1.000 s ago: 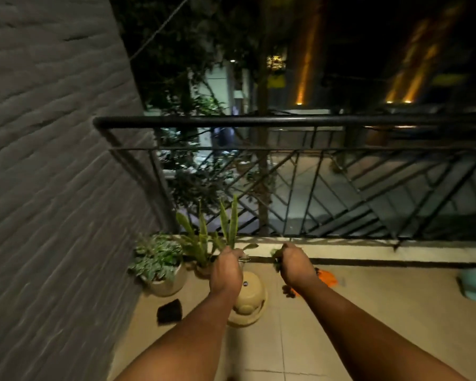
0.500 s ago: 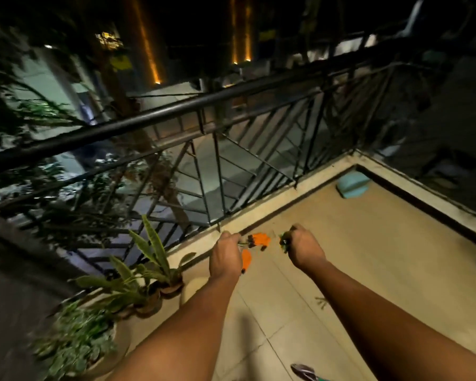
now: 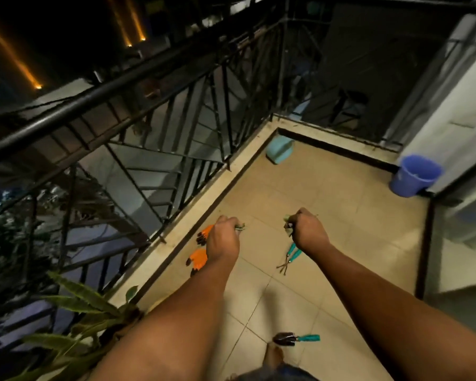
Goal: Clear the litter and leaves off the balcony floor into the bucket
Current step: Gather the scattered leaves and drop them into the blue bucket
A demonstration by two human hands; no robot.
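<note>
My left hand (image 3: 223, 237) is a fist gripping a small bunch of green leaves (image 3: 239, 228) that pokes out past the knuckles. My right hand (image 3: 308, 231) is also curled round leaves (image 3: 287, 222), held over the tiled balcony floor (image 3: 327, 204). A blue bucket (image 3: 414, 174) stands upright at the far right, against the white wall, well beyond both hands.
Orange gardening gloves (image 3: 199, 253) lie on the floor under my left hand. Teal-handled hand tools (image 3: 291, 255) lie below my right hand, and a small trowel (image 3: 296, 339) near my foot. A teal container (image 3: 279, 151) sits in the far corner. Black railing (image 3: 160, 127) runs along the left; potted plants (image 3: 80, 306) stand bottom left.
My view has swung right, away from the potted plants and along the balcony; the blue bucket has come into sight. Both hands still hold their leaves.
</note>
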